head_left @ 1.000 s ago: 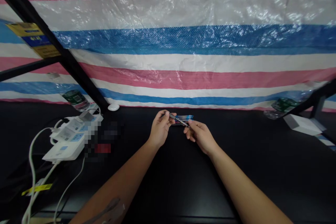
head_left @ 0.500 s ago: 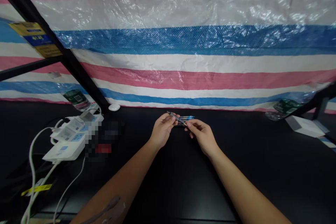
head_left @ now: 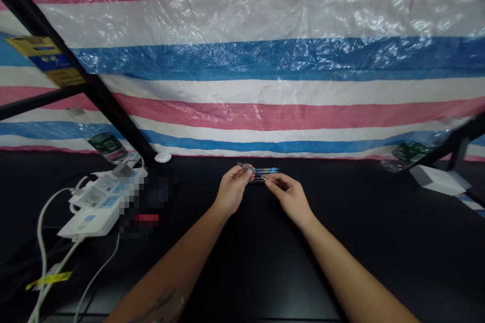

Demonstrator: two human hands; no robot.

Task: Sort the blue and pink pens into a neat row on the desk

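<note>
Between thumb and fingers, my left hand (head_left: 232, 191) is closed on a slim pen (head_left: 246, 167) with a grey grip, its far end pointing up and left. My right hand (head_left: 291, 198) pinches the thin, pale tip end of the same pen, with the fingertips of both hands a short gap apart. Whether that thin end is a separate piece cannot be made out. Just behind the hands, several pens (head_left: 270, 170) with blue parts lie side by side on the black table (head_left: 250, 262), partly hidden by my fingers.
At the left lies a white power strip (head_left: 89, 219) with plugs and cables. A white rounded object (head_left: 162, 157) sits near the back edge. Plastic bottles (head_left: 108, 145) with green labels stand left and right, and a white box (head_left: 437, 180) is at the right. A striped sheet (head_left: 265, 116) hangs behind.
My right hand has shifted slightly left, closer to my left hand, along the pen's thin end. The view has moved a little. Both hands keep their hold.
</note>
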